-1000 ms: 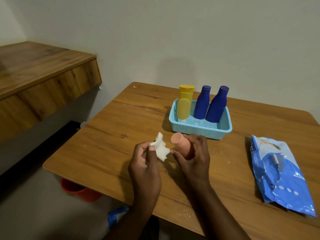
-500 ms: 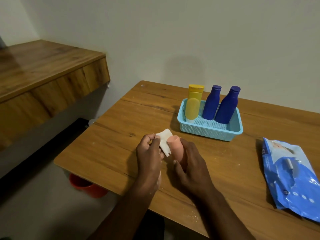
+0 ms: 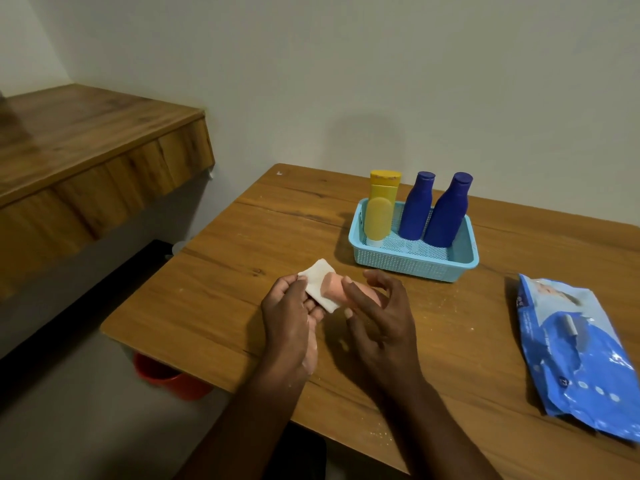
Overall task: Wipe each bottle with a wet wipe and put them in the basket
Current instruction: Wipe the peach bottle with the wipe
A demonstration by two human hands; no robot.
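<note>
My left hand (image 3: pixel 289 315) pinches a folded white wet wipe (image 3: pixel 320 284) and holds it against the end of a small peach bottle (image 3: pixel 337 291). My right hand (image 3: pixel 379 318) grips that bottle, which lies sideways above the table; its far end is hidden by my fingers. Behind them a light blue basket (image 3: pixel 460 259) holds a yellow bottle (image 3: pixel 379 211) and two dark blue bottles (image 3: pixel 415 207) (image 3: pixel 446 213), all upright.
A blue pack of wet wipes (image 3: pixel 575 351) lies at the right of the wooden table (image 3: pixel 225 282). A wooden counter (image 3: pixel 86 147) stands at the left, and a red bucket (image 3: pixel 166 375) sits on the floor under the table's near edge.
My left hand has brought the wipe from beside the bottle onto its end. The bottle has tilted to lie more sideways in my right hand. The camera has shifted.
</note>
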